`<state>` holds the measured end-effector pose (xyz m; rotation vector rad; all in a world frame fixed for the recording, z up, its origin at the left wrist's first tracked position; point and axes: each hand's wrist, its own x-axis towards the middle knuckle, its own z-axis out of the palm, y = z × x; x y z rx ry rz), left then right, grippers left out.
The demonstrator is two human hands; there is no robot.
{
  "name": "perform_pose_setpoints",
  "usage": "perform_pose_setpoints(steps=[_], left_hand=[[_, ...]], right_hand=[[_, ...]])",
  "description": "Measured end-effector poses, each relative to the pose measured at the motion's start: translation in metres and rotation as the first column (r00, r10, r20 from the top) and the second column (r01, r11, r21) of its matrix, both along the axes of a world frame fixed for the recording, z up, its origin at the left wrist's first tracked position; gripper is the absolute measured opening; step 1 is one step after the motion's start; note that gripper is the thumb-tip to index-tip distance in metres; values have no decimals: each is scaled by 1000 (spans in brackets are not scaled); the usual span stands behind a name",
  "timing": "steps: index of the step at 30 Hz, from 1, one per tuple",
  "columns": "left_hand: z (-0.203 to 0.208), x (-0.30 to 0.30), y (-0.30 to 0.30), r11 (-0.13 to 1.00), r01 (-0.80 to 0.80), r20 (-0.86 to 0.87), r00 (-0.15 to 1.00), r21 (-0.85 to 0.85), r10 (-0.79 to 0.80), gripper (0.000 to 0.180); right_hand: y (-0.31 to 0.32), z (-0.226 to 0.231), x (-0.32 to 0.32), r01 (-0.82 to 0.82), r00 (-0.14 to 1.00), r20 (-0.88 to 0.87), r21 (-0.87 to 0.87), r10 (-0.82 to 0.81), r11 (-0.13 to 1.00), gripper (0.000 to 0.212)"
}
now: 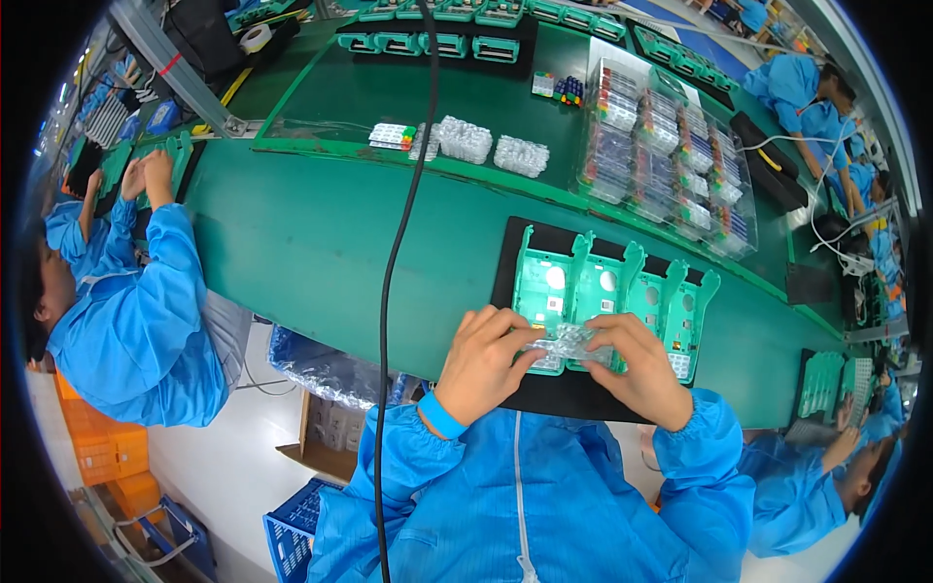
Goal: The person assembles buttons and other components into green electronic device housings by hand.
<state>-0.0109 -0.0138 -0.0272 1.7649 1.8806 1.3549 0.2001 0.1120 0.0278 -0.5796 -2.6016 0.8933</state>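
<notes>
Though two hands, one translucent piece.

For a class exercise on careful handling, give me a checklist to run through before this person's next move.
1. Hold: ok; left hand and right hand both pinch the translucent bumpy piece.
2. Green housings: ok; four in a row on the black mat.
3. Blue wristband: ok; on the left wrist.
4. Piece touching a housing beneath: cannot tell; fingers hide it.
5. Black cable clear of left sleeve: cannot tell; they overlap in view.
</notes>
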Motion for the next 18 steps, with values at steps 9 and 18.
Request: perform_pose_setpoints(steps=[9,18], left_hand=[[15,9,7,949,63,-241,960,-308,-142,7],[20,27,22,957,-36,-352,934,-286,-70,1]], right_hand=[[0,-13,31,72,995,73,-11,-71,997,39],[-17,-14,43,91,988,-140,199,-63,976,44]])
